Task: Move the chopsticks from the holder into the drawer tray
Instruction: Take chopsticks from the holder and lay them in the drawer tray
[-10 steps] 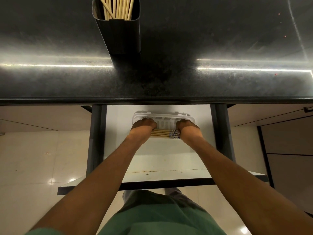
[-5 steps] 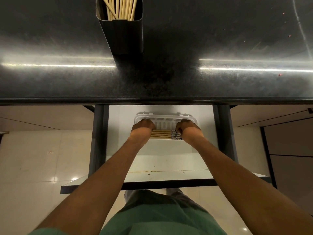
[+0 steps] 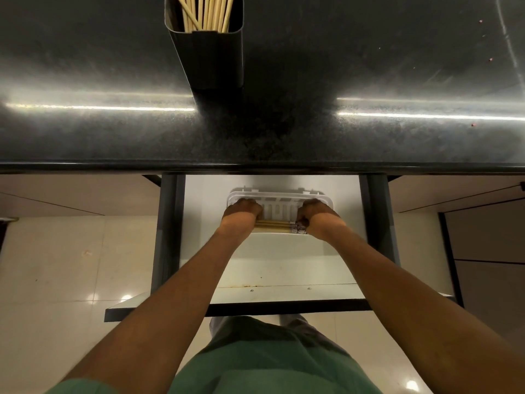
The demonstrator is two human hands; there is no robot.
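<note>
Black polished stone counter (image 3: pixel 369 66), open white drawer (image 3: pixel 284 265) below. Dark rectangular holder (image 3: pixel 213 58), still stocked, stands up-counter. White slotted plastic tray (image 3: pixel 279 201) holds bundle of pale wooden chopsticks (image 3: pixel 274 225), long axis left-right. Left hand (image 3: pixel 241 213) and right hand (image 3: pixel 316 216) curl closed around opposite ends.

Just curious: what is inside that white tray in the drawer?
A bundle of chopsticks lies across the white tray, a left hand and right hand at its ends. The hands cover the tray's corners.
</note>
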